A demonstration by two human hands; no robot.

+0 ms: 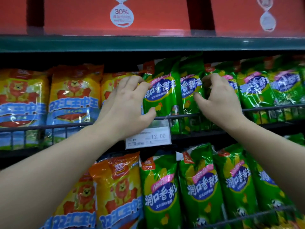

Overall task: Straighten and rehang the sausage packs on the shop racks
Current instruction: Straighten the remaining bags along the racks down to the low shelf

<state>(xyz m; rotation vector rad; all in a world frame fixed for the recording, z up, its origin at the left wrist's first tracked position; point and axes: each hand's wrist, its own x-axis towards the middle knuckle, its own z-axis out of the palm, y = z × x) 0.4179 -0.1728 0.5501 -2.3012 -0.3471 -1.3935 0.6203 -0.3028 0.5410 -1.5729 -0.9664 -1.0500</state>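
While the two green sausage packs stand crooked behind the upper wire rail, squaring them calls for even pressure from both sides, as the left hand cups one edge, fingers half-curled, and the right hand pinches the neighbouring pack.
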